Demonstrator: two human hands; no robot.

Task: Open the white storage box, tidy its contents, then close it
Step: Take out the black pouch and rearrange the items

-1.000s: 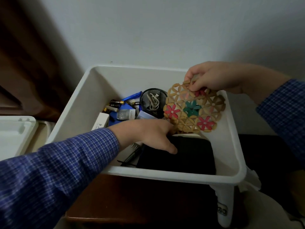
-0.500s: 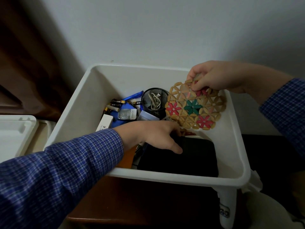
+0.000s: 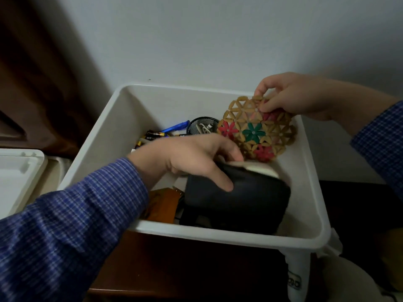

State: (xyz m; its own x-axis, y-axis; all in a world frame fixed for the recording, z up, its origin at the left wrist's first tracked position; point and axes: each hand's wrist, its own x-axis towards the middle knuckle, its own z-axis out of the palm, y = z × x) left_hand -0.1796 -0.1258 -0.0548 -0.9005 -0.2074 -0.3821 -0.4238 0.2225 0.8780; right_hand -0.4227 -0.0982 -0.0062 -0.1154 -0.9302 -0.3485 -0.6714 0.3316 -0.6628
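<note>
The white storage box [image 3: 314, 184] stands open against the wall. My right hand [image 3: 290, 94] pinches a round bamboo trivet [image 3: 257, 129] with red and green flowers, held upright above the box's right side. My left hand [image 3: 192, 158] reaches into the box and grips the top edge of a black pouch [image 3: 237, 203], tilting it up; a pale flat object [image 3: 259, 168] shows behind the pouch. Further back lie batteries [image 3: 154, 134], a blue pen [image 3: 174, 127] and a black mesh cup [image 3: 201, 125] with a cable in it. An orange item [image 3: 162, 203] lies at the front left.
The box's white lid [image 3: 17, 175] lies to the left on a beige surface. The box sits on dark brown furniture [image 3: 174, 264]. A dark brown curtain [image 3: 39, 73] hangs at the left. A white bottle-like object [image 3: 296, 277] stands below the box's front right corner.
My left hand has lifted the black pouch's far edge, tilting it upward and uncovering the orange item. My right hand has raised the trivet slightly and shifted it right.
</note>
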